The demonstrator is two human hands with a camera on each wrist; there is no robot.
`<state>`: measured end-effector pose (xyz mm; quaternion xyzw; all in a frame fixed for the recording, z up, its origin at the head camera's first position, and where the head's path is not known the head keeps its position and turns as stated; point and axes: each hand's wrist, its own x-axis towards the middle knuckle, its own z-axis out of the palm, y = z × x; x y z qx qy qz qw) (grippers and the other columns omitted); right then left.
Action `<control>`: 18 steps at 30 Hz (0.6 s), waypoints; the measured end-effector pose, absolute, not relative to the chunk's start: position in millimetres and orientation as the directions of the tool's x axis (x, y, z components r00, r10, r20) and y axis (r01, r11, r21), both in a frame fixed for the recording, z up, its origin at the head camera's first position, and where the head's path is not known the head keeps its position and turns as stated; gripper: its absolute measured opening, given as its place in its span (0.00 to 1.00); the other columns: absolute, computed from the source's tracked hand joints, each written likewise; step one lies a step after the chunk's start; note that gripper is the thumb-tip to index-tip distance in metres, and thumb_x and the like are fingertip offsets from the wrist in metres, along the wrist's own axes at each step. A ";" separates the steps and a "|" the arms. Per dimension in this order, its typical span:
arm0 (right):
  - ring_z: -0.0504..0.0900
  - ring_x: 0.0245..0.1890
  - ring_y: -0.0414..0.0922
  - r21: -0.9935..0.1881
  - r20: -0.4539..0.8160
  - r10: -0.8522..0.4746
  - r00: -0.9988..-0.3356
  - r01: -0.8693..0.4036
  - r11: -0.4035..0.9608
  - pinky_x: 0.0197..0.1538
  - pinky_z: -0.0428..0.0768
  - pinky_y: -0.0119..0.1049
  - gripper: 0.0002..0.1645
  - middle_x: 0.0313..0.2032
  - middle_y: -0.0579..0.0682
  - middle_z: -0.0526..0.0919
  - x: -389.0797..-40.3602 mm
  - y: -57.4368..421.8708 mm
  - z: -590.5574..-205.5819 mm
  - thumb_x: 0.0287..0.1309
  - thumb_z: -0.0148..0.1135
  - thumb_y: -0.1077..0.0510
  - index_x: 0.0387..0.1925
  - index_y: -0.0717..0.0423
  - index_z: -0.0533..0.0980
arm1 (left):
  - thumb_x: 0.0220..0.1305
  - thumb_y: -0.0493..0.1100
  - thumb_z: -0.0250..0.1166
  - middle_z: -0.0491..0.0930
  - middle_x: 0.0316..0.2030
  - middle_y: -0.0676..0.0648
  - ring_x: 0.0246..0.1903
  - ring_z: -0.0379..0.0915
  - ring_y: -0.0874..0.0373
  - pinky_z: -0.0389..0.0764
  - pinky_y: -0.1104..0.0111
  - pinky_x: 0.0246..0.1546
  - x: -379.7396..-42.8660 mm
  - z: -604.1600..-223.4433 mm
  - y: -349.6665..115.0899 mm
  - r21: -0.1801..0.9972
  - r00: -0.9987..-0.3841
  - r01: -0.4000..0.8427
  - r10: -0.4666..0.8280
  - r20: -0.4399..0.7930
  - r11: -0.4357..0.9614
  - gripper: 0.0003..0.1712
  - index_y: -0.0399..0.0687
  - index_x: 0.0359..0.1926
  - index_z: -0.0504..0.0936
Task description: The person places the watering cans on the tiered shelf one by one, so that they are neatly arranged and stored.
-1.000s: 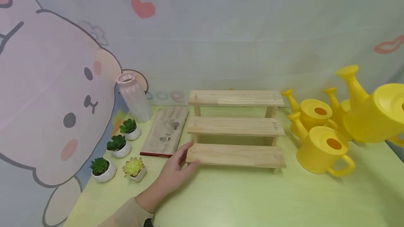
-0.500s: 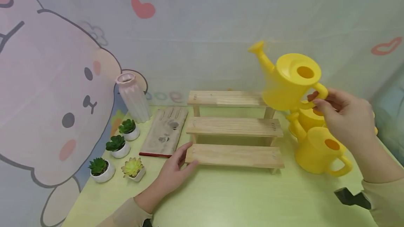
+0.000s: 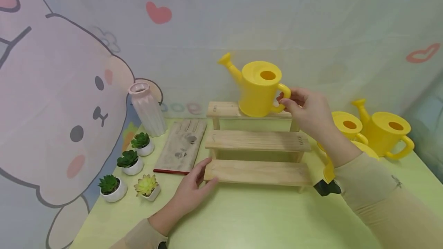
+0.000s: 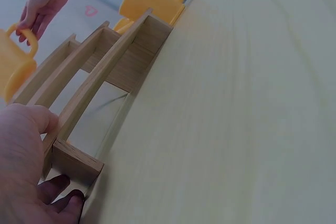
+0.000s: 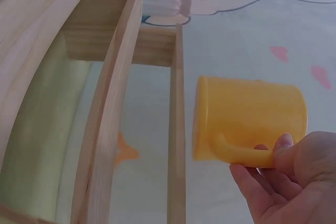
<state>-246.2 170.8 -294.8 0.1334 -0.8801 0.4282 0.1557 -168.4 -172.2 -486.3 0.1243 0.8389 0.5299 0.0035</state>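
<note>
My right hand [image 3: 308,110] pinches the handle of a yellow watering can [image 3: 257,91], its spout pointing left. In the right wrist view, a narrow gap shows between the can's base and the top board of a three-step wooden plant stand [image 3: 257,140]. The can is upright, just over that board. My left hand [image 3: 192,185] grips the left end of the stand's lowest step, thumb on the board's front and fingers curled at its end, as the left wrist view [image 4: 23,150] shows.
More yellow watering cans [image 3: 385,133] stand right of the stand, one partly hidden by my right sleeve. To the left are a folded glove [image 3: 181,145], a pale pink vase [image 3: 149,110] and several small potted succulents [image 3: 128,160]. A printed cloth [image 3: 311,18] hangs behind.
My right hand has come into view holding the watering can and carried it leftward from the right edge to over the stand's top step. My left hand has stayed on the stand.
</note>
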 end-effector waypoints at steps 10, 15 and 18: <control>0.86 0.54 0.48 -0.729 0.298 -0.147 -0.943 -0.324 0.603 0.57 0.87 0.45 0.20 0.54 0.51 0.87 -268.5 137.0 -295.2 0.71 0.61 0.47 0.58 0.51 0.81 | 0.67 0.58 0.69 0.64 0.76 0.54 0.74 0.63 0.53 0.69 0.55 0.73 -168.4 -487.3 -173.8 0.892 -0.969 0.198 0.217 0.117 0.405 0.40 0.64 0.76 0.64; 0.87 0.53 0.49 -0.749 0.298 -0.145 -0.944 -0.325 0.578 0.56 0.87 0.45 0.19 0.53 0.53 0.88 -276.9 127.2 -296.1 0.71 0.62 0.50 0.57 0.54 0.81 | 0.68 0.57 0.69 0.64 0.76 0.52 0.74 0.63 0.52 0.69 0.53 0.73 -168.7 -485.9 -173.2 0.887 -0.967 0.212 0.221 0.128 0.410 0.40 0.62 0.76 0.64; 0.87 0.53 0.49 -0.761 0.293 -0.147 -0.945 -0.324 0.562 0.55 0.87 0.44 0.20 0.53 0.54 0.88 -280.1 122.7 -295.8 0.71 0.62 0.52 0.58 0.55 0.81 | 0.68 0.56 0.69 0.64 0.76 0.50 0.75 0.63 0.50 0.69 0.52 0.73 -168.4 -485.1 -172.8 0.888 -0.967 0.212 0.221 0.129 0.407 0.40 0.62 0.76 0.64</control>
